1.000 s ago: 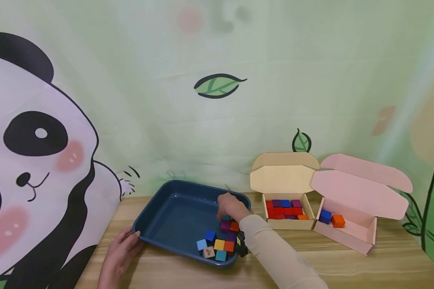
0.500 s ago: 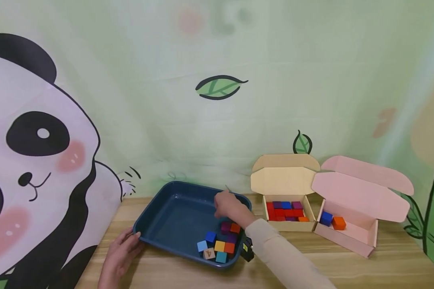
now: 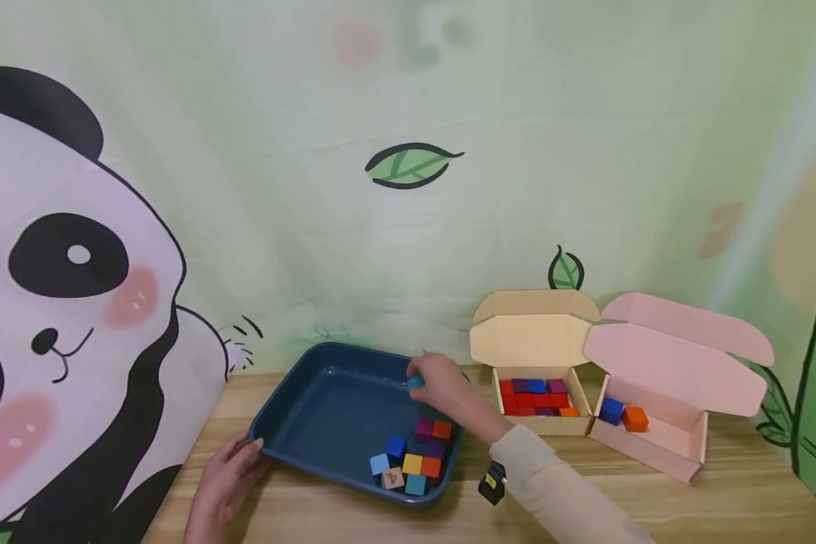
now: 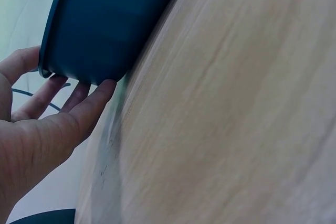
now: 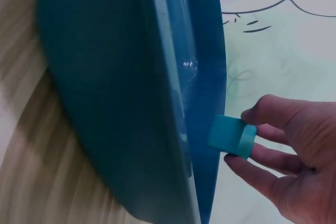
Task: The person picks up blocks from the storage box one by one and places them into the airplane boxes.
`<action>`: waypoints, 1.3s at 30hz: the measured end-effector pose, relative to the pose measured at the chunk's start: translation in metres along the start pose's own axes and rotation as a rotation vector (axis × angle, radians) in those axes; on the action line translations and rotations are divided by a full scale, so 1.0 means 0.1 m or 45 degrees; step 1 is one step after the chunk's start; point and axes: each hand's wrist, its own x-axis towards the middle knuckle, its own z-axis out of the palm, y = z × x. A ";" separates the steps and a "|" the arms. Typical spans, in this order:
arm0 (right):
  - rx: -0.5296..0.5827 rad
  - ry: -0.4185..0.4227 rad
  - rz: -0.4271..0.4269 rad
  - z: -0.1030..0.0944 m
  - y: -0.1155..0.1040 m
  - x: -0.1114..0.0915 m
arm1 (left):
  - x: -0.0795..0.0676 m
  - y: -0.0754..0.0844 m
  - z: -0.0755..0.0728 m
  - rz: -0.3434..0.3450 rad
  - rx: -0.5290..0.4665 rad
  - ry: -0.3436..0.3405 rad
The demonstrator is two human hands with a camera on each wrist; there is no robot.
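My right hand (image 3: 442, 385) pinches a teal cube (image 5: 231, 136) between thumb and fingers. In the head view it is over the right back part of a dark blue tray (image 3: 313, 423). My left hand (image 3: 227, 476) grips the tray's front left corner; in the left wrist view its fingertips (image 4: 108, 86) press the outer wall (image 4: 105, 30). Several loose cubes lie in the tray's front right part, among them a blue cube (image 3: 396, 446), a yellow cube (image 3: 412, 463), a light blue cube (image 3: 379, 463) and a wooden cube marked 4 (image 3: 393, 477).
Right of the tray stands an open cream box (image 3: 544, 425) holding several red, blue, purple and orange cubes. Beside it, an open pink box (image 3: 673, 431) holds a blue cube (image 3: 611, 410) and an orange cube (image 3: 635, 418). A panda-printed cloth (image 3: 313, 227) hangs behind the wooden table (image 3: 326, 521).
My right hand has lifted the teal cube from the pile by the tray's right side, and its wrist has shifted right. My left hand stays at the tray's corner.
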 end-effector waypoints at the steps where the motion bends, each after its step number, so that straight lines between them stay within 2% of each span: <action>1: 0.015 0.016 -0.007 0.00 0.01 -0.02 | 0.00 0.00 0.00 -0.004 0.001 0.004; 7: 0.084 0.111 -0.055 -0.02 0.05 -0.10 | -0.01 0.00 0.00 -0.008 -0.002 0.007; 14: 0.072 0.170 -0.053 -0.16 0.04 -0.16 | 0.00 -0.02 0.00 0.019 0.011 0.003; 21: 0.081 0.175 -0.056 -0.35 0.06 -0.28 | 0.00 -0.04 -0.01 0.041 -0.039 0.006; 30: 0.073 0.171 0.008 -0.47 0.26 -0.51 | 0.00 -0.01 0.00 0.031 -0.017 0.007; 35: 0.036 0.168 -0.060 -0.52 0.41 -0.68 | -0.02 -0.01 0.00 0.049 -0.054 0.012; 39: -0.002 0.214 -0.148 -0.55 0.55 -0.81 | -0.02 0.00 0.00 0.045 -0.068 0.020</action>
